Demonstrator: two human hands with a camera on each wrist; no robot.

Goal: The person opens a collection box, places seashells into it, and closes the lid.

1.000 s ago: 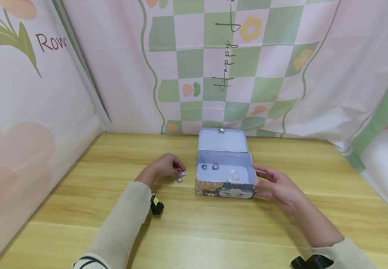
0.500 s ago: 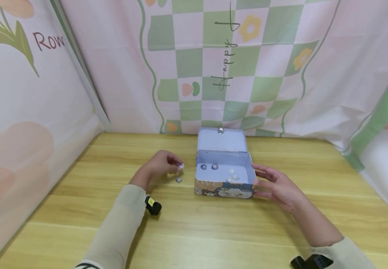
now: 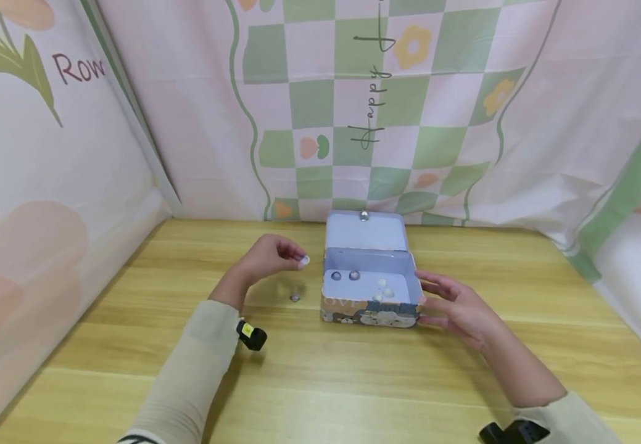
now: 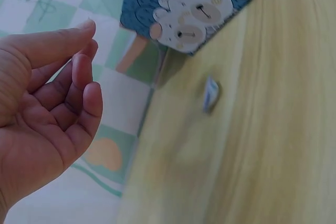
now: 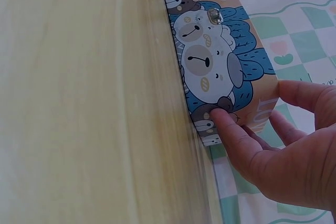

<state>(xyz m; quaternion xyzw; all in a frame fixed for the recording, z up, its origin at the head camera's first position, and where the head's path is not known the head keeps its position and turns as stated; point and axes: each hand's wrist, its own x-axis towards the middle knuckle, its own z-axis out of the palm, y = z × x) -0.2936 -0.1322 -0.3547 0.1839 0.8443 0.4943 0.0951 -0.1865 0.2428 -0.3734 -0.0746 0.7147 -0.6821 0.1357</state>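
Observation:
My left hand (image 3: 272, 259) hovers above the table left of the tin box, pinching a small white round piece (image 3: 305, 261) at its fingertips. In the left wrist view, the fingers of this left hand (image 4: 58, 90) are curled and hide that piece. On the table below lies a small greyish domed piece (image 3: 295, 298), seen on edge in the left wrist view. The tin box (image 3: 372, 314) stands with its lid up, and my right hand (image 3: 461, 311) holds its right end. Inside are two purplish-grey round pieces (image 3: 355, 275) and three whitish pieces (image 3: 389, 293).
The lid (image 3: 366, 231) leans back toward a checked curtain (image 3: 353, 105) behind the table. Another printed curtain (image 3: 65, 185) borders the left side. Wooden tabletop (image 3: 309, 388) stretches in front of the box.
My left hand has lifted the white round piece from beside the greyish one and raised it away from the table. The right hand and box have stayed put.

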